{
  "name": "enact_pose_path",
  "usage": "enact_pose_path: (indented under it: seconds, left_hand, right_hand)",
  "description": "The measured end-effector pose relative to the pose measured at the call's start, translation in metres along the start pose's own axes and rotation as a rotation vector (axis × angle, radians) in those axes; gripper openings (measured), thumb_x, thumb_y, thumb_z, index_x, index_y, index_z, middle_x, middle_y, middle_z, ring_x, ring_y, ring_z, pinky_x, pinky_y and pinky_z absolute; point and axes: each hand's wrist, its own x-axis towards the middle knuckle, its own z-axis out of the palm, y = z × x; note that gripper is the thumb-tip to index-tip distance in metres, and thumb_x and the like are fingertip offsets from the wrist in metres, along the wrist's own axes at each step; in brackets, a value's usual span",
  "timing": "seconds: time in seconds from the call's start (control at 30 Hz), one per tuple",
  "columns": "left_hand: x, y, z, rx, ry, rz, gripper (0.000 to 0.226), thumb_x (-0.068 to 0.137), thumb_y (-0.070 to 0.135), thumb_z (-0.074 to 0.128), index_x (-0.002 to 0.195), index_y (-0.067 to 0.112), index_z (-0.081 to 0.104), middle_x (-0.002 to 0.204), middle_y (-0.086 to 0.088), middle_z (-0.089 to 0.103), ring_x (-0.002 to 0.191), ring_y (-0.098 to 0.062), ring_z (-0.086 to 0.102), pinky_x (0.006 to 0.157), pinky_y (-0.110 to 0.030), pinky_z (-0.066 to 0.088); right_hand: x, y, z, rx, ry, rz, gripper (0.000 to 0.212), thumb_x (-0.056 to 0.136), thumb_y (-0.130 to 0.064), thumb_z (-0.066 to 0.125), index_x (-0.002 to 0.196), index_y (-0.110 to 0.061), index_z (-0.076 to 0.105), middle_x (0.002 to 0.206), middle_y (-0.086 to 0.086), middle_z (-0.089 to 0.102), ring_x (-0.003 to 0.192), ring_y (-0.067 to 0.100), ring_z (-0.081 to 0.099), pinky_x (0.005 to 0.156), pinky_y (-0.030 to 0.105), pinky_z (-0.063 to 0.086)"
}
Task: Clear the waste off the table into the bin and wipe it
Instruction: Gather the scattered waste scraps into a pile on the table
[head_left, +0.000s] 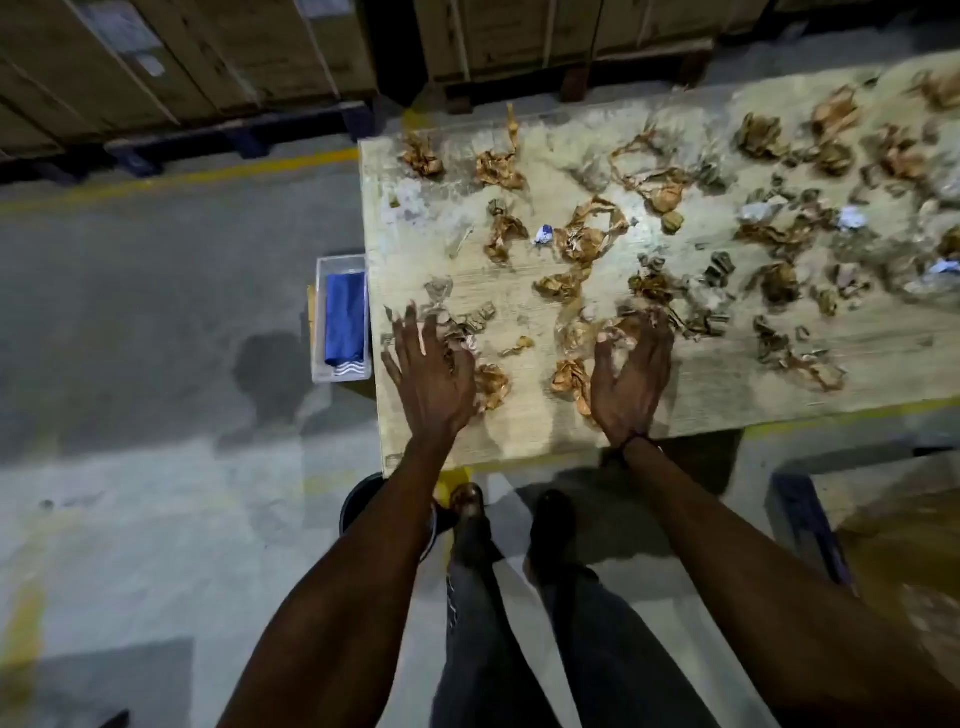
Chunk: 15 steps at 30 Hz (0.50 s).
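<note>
Waste (582, 239) — crumpled brown paper scraps — litters the wooden table (524, 421). Nearest, a dark bin (363, 504) sits by the table's corner. The left hand (431, 379) and right hand (631, 376) lie spread, fingers straight, holding nothing, among the near scraps. A blue cloth (344, 317) lies in a tray (321, 322) at the table's left end.

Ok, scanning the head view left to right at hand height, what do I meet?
Clear plastic tray holding a folded blue cloth → left hand → crumpled brown paper scrap → right hand → bare stretch of the pale wooden table.
</note>
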Motion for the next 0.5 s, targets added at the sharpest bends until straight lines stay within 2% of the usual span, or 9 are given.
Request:
enact_pose_path:
  seconds: [0.1, 0.17, 0.23, 0.3, 0.37, 0.5]
  left_hand:
    - [0.024, -0.015, 0.013, 0.027, -0.076, -0.017, 0.063, 0.102, 0.048, 0.044, 0.157, 0.018, 0.041, 0.175, -0.004, 0.020, 0.163, -0.027, 0.010, 0.128, -0.056, 0.006]
    - [0.026, -0.022, 0.026, -0.038, -0.171, -0.054, 0.066, 0.103, 0.050, 0.042, 0.160, 0.018, 0.038, 0.174, -0.006, 0.022, 0.162, -0.028, 0.012, 0.129, -0.059, 0.010]
    - [0.016, -0.020, 0.038, -0.077, -0.196, -0.047, 0.066, 0.103, 0.050, 0.039, 0.161, 0.017, 0.038, 0.173, -0.007, 0.024, 0.162, -0.028, 0.014, 0.129, -0.057, 0.014]
    - [0.008, -0.017, 0.051, -0.078, -0.161, -0.031, 0.065, 0.104, 0.049, 0.037, 0.160, 0.016, 0.040, 0.173, -0.007, 0.026, 0.162, -0.028, 0.015, 0.130, -0.054, 0.013]
    - [0.006, -0.007, 0.060, -0.088, -0.133, -0.014, 0.063, 0.105, 0.045, 0.038, 0.159, 0.013, 0.041, 0.171, -0.008, 0.030, 0.161, -0.028, 0.018, 0.129, -0.054, 0.016]
    - [0.015, 0.026, 0.086, -0.200, -0.162, 0.026, 0.053, 0.106, 0.037, 0.042, 0.152, 0.012, 0.048, 0.165, -0.009, 0.041, 0.159, -0.027, 0.024, 0.128, -0.050, 0.020]
  right_hand:
    - [0.007, 0.008, 0.015, 0.026, 0.006, 0.094, 0.074, 0.105, -0.058, 0.037, 0.162, -0.012, 0.028, 0.172, 0.010, 0.019, 0.159, 0.028, 0.016, 0.129, 0.044, 0.015]
    - [0.000, 0.012, 0.029, 0.058, 0.004, 0.112, 0.075, 0.105, -0.060, 0.036, 0.160, -0.009, 0.031, 0.170, 0.012, 0.024, 0.158, 0.027, 0.019, 0.129, 0.038, 0.015]
    - [-0.009, 0.011, 0.042, 0.083, 0.013, 0.114, 0.080, 0.104, -0.065, 0.032, 0.161, -0.010, 0.029, 0.171, 0.011, 0.023, 0.159, 0.024, 0.017, 0.129, 0.032, 0.012]
    - [-0.013, 0.011, 0.055, 0.078, 0.038, 0.144, 0.080, 0.104, -0.066, 0.030, 0.163, -0.012, 0.026, 0.171, 0.009, 0.021, 0.159, 0.024, 0.015, 0.130, 0.037, 0.012]
    - [-0.014, 0.006, 0.064, 0.046, 0.069, 0.165, 0.072, 0.107, -0.057, 0.033, 0.162, -0.012, 0.027, 0.171, 0.009, 0.024, 0.159, 0.025, 0.017, 0.130, 0.045, 0.013]
    - [0.000, 0.001, 0.074, -0.001, 0.148, 0.186, 0.060, 0.108, -0.046, 0.035, 0.157, -0.011, 0.039, 0.166, 0.011, 0.034, 0.156, 0.027, 0.025, 0.128, 0.047, 0.017]
